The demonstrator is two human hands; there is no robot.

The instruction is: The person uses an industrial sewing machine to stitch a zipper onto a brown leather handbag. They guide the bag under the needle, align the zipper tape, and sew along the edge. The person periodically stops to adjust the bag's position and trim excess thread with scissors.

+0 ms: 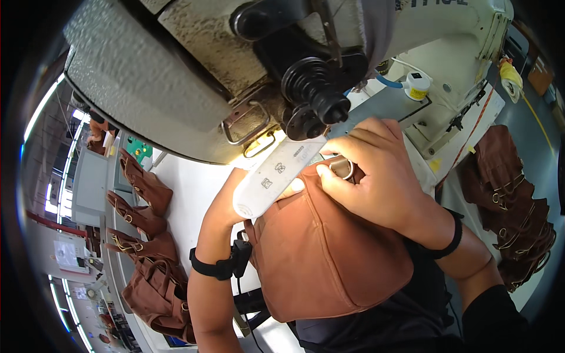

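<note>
A brown leather bag [321, 259] rests against my chest, its top edge lifted under the arm of an industrial sewing machine [194, 65]. My right hand [376, 170] grips the bag's top edge, thumb pressed beside a metal ring [343, 169]. My left hand [253, 188] reaches up behind the bag; its thumb tip shows at the bag's edge, and the fingers are hidden by a white machine part [276, 179]. A black band wraps each wrist.
Several brown leather bags [147, 253] lie on the white table [182, 194] at left. More brown bags [512, 212] are piled at right. A small white bottle with a yellow label [416, 86] stands on the machine bed.
</note>
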